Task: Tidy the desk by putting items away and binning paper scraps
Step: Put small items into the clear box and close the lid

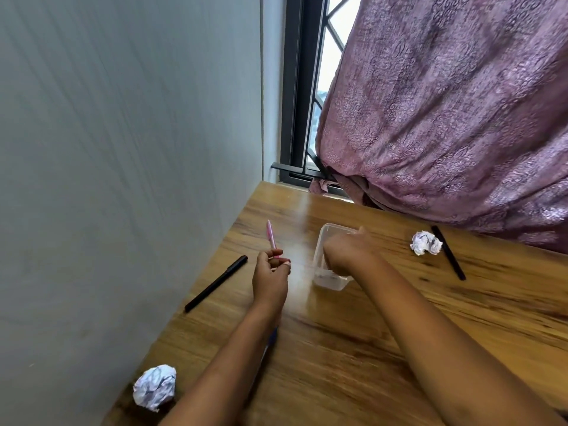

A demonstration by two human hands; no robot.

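Left hand (270,273) fingers pinch the pink pen (270,238) at its lower end, held above the desk (353,348) toward its left edge, long axis near upright, free end pointing up toward the far-left corner. Right hand (345,252) reaches into the clear container (330,279); fingers hidden, grip unclear. Best tip the pen sideways, lower it in lengthwise. Black pen (216,282) lies by the left edge.

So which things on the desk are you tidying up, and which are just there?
Tidying:
- pink pen, held in the left hand
- clear tub, with the right hand in it
- two black pens
- two paper balls

Just there:
- purple curtain
- window
- wall
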